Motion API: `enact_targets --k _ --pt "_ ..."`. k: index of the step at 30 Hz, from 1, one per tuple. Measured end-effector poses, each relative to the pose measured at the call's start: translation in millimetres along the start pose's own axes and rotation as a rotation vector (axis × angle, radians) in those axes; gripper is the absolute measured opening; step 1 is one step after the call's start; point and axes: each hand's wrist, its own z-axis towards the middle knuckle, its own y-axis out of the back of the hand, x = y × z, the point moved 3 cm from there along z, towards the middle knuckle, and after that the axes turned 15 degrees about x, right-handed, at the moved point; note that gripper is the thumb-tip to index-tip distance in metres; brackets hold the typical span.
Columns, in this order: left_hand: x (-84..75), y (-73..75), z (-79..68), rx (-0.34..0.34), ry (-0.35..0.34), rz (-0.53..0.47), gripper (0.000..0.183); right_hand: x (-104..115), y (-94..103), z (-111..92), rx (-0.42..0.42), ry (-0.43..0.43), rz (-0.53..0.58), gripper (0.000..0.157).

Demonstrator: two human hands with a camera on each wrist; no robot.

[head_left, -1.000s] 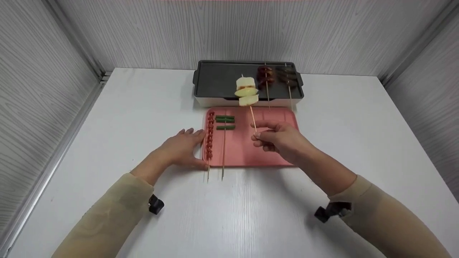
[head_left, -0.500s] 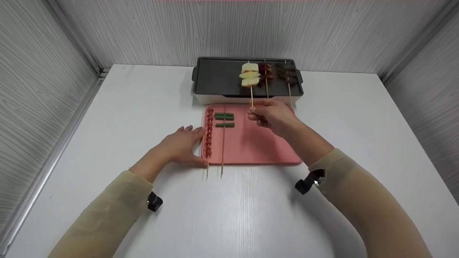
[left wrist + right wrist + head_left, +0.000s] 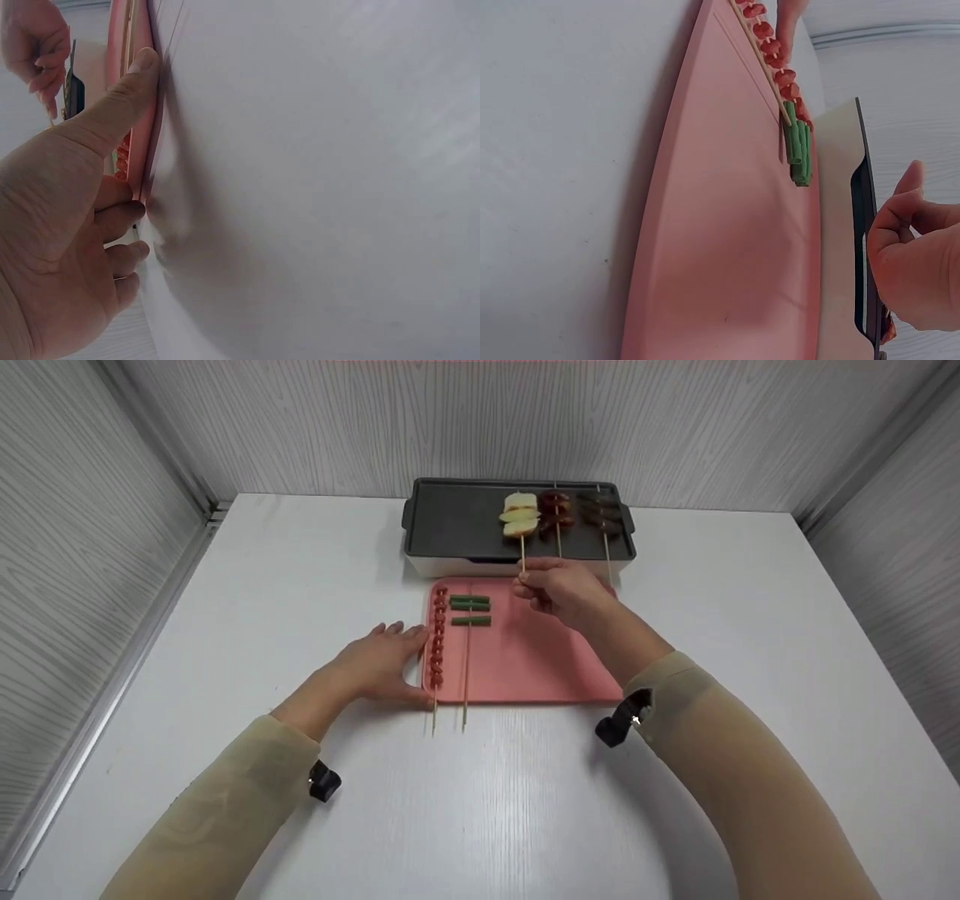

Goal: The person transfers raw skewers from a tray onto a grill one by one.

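In the head view, a wooden-stick skewer of pale cream-and-yellow slices (image 3: 520, 516) is pinched by the thumb and fingers of the right hand (image 3: 562, 589). The slices are located over the flat black rectangular griddle (image 3: 450, 521), left of the glossy dark-red skewer (image 3: 556, 507); contact with its surface cannot be determined. In the right wrist view the pinched stick cannot be made out, but green rod-shaped pieces (image 3: 799, 150) are shown on the smooth pink shallow tray (image 3: 547, 667). The left hand (image 3: 375, 664) is spread, nothing gripped; its thumb is shown against the tray's rim by the left wrist view. Flat black surface extends from the slices to the griddle's raised left edge.
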Motion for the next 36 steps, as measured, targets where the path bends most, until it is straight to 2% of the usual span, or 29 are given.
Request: enact_targets --k 12,22,30,34,36 --pt "1.4 2.9 2.4 -0.003 0.004 0.002 0.121 1 -6.6 9 0.000 0.008 -0.042 0.047" --pt "-0.7 2.4 -0.8 0.006 0.008 -0.003 0.120 -7 -0.8 0 -0.009 -0.025 -0.061 0.047" --pt "0.0 1.3 0.9 0.001 0.002 -0.008 0.121 -20 14.9 -34 -0.001 0.009 -0.234 0.046" --pt "1.0 -1.6 1.0 0.002 -0.002 -0.003 0.121 -25 29.5 -55 0.024 0.067 -0.370 0.049" --pt "0.4 -3.0 0.4 0.004 -0.004 -0.011 0.122 -27 37.9 -66 0.025 0.105 -0.476 0.048"
